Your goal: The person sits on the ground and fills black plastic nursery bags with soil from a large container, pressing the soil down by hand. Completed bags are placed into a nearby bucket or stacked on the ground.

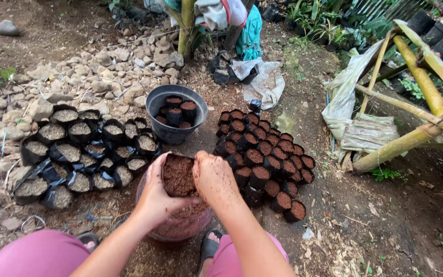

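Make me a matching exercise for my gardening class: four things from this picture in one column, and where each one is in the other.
1. small black bag
2. round black tub
3. bamboo poles
4. pale stones

a. upper left ground
b. right edge
c. between left hand and right hand
d. centre, holding filled bags

Pairs: 1-c, 2-d, 3-b, 4-a

bag (179, 174) sides hidden by hands, bucket (180, 225) perhaps pink, mostly covered

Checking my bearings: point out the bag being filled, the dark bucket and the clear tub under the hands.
Soil-filled bag (178, 175), head view, on its soil.
Dark bucket (153, 102), head view, left rim.
Clear tub (183, 230), head view, front wall.
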